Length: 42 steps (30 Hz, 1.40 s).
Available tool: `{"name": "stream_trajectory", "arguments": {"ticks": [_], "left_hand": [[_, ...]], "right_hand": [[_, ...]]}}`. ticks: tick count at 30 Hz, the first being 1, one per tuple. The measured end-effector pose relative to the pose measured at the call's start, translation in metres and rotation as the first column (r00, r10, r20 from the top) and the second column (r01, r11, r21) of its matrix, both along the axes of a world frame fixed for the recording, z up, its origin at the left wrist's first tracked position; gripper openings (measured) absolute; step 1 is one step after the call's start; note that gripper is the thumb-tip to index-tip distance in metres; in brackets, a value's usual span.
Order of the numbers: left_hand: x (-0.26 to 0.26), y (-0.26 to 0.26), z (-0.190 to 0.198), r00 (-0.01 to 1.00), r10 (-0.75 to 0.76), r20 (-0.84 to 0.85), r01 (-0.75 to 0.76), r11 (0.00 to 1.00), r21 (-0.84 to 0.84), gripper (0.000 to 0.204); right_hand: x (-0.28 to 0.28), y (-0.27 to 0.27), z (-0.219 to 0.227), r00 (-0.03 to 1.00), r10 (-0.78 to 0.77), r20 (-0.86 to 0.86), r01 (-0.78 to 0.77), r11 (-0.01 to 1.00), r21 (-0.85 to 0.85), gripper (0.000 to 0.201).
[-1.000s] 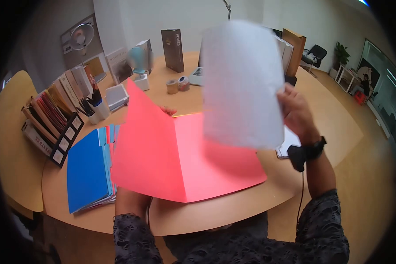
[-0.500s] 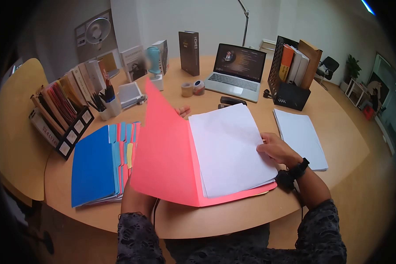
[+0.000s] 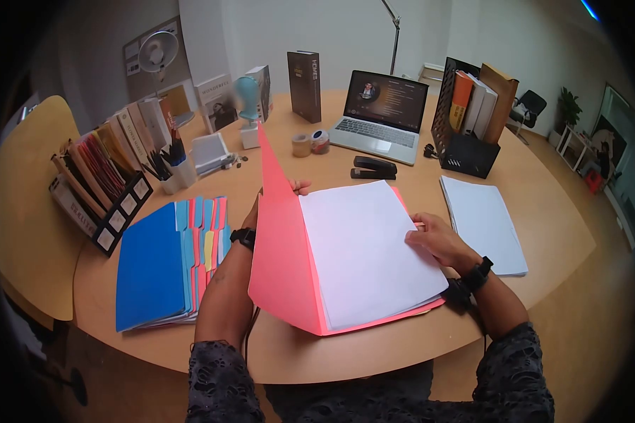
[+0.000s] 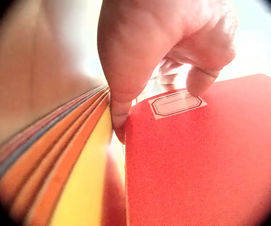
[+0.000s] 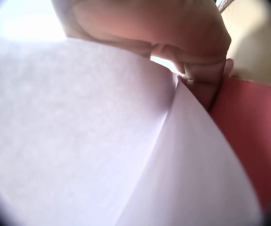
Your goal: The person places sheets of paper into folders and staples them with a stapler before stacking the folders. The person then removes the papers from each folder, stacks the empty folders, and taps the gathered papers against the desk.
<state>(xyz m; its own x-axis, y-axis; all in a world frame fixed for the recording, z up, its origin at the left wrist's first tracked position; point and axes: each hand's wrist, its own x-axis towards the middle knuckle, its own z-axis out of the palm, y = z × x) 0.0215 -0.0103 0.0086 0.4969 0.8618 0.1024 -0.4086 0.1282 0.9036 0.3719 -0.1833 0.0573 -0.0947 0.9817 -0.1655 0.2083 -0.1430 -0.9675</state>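
Observation:
A pink folder (image 3: pixel 283 254) stands partly open in front of me, its left cover tilted up. White paper sheets (image 3: pixel 370 257) lie on its right side. My left hand (image 4: pixel 154 42) grips the folder at the edge of the raised cover, close to a small label (image 4: pixel 178 104). In the head view that cover hides most of this hand, and only its fingertips (image 3: pixel 301 187) show past the edge. My right hand (image 3: pixel 441 243) pinches the right edge of the sheets, and in the right wrist view one sheet (image 5: pixel 192 160) bends away there.
A blue folder (image 3: pixel 150 264) and several tabbed folders (image 3: pixel 206 236) lie to the left. More paper (image 3: pixel 483 225) is stacked on the right. Behind are a black stapler (image 3: pixel 374 168), tape rolls (image 3: pixel 302 144), a laptop (image 3: pixel 381 116) and book holders (image 3: pixel 466 151).
The right hand lowered the white paper from above the folder onto its right side. Since then the raised pink cover has swung rightward and steeper, and the left forearm shows beside it.

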Motion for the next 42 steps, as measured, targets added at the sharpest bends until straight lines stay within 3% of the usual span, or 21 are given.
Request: {"name": "stream_trajectory", "arguments": {"ticks": [1, 3, 6, 7, 9, 13, 15, 19, 24, 31, 42], "left_hand": [[0.001, 0.001, 0.001, 1.0, 0.0, -0.001, 0.0, 1.0, 0.0, 0.019], [0.005, 0.003, 0.005, 0.999, 0.031, -0.031, -0.038, 0.97, -0.238, 0.023], [0.015, -0.011, -0.001, 0.994, 0.07, 0.079, -0.061, 0.991, -0.117, 0.038], [0.017, -0.012, 0.002, 0.995, 0.07, 0.077, -0.061, 0.991, -0.117, 0.038], [0.019, -0.013, 0.007, 0.988, 0.131, -0.084, -0.142, 0.98, -0.139, 0.049], [0.018, -0.017, 0.02, 0.995, 0.03, -0.097, -0.054, 0.965, -0.256, 0.051], [0.026, -0.025, 0.019, 0.99, 0.141, -0.026, -0.143, 0.969, -0.203, 0.051], [0.021, -0.016, 0.017, 0.991, 0.129, -0.037, -0.134, 0.951, -0.278, 0.05], [0.01, 0.0, 0.012, 0.998, -0.013, -0.066, -0.009, 0.948, -0.317, 0.042], [0.011, -0.006, 0.016, 1.0, 0.018, -0.011, -0.02, 0.93, -0.368, 0.032], [0.01, 0.0, 0.005, 0.998, 0.014, 0.055, 0.006, 0.934, -0.357, 0.026]], "right_hand": [[-0.003, -0.002, 0.003, 1.0, 0.005, 0.03, -0.005, 1.0, -0.004, 0.035], [-0.003, -0.004, 0.005, 0.995, 0.019, 0.098, -0.023, 0.999, 0.047, 0.035], [0.0, -0.005, 0.006, 0.976, 0.026, 0.217, -0.055, 0.99, 0.128, 0.03], [0.001, -0.005, 0.006, 0.963, 0.021, 0.269, -0.066, 0.985, 0.16, 0.028], [0.0, -0.007, 0.013, 0.959, 0.022, 0.284, -0.059, 0.991, 0.122, 0.024], [-0.001, -0.011, 0.018, 0.952, 0.047, 0.304, -0.074, 0.994, 0.078, 0.024], [0.0, -0.011, 0.017, 0.951, 0.058, 0.304, -0.089, 0.992, 0.087, 0.025], [0.001, -0.011, 0.017, 0.939, 0.064, 0.338, -0.097, 0.992, 0.081, 0.026], [-0.001, -0.012, 0.018, 0.924, 0.08, 0.374, -0.106, 0.993, 0.047, 0.027], [0.005, -0.016, 0.025, 0.902, 0.133, 0.41, -0.166, 0.985, 0.046, 0.03], [0.005, -0.014, 0.023, 0.904, 0.092, 0.418, -0.092, 0.996, -0.021, 0.022]]}}
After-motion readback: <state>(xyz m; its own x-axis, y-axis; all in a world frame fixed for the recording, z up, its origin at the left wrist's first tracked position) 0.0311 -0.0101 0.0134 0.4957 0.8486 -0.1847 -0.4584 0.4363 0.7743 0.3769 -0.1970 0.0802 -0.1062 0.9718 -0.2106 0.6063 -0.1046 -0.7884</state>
